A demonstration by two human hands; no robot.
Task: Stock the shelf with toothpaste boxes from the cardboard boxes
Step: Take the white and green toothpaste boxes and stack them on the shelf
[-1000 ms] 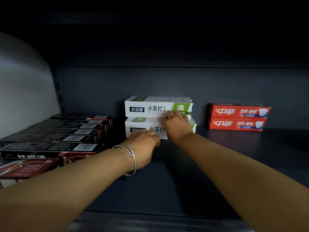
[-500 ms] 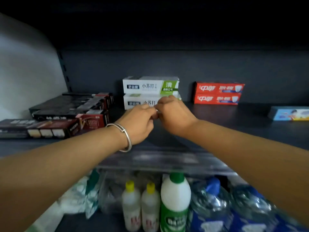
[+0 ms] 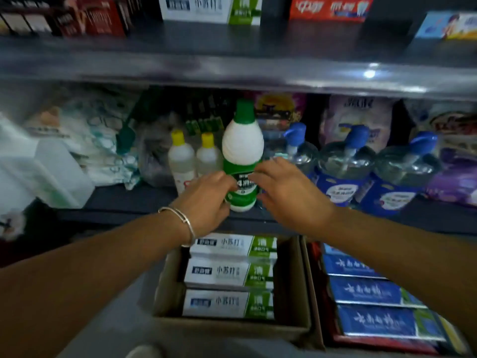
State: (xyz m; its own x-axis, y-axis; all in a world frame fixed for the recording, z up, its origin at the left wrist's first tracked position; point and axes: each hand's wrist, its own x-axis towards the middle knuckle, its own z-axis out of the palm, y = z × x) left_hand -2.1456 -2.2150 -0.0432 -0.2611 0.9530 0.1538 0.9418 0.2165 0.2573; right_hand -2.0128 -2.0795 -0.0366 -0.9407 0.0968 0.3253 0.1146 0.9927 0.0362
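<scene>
An open cardboard box at the bottom centre holds three white-and-green toothpaste boxes lying flat. Right of it, a second cardboard box holds blue toothpaste boxes. On the upper shelf, matching white-and-green boxes stand beside red toothpaste boxes. My left hand, with a bracelet on its wrist, and my right hand hover side by side above the far end of the first cardboard box, in front of the lower shelf. Both hold nothing.
Dark and red boxes fill the upper shelf's left; a light blue box lies at its right. The lower shelf carries a green-capped white bottle, yellow-capped bottles, blue pump bottles and plastic-wrapped packs.
Both hands have left the stacked white-and-green boxes on the upper shelf and dropped to above the cardboard box. My view has tilted down to the lower shelf and the boxes.
</scene>
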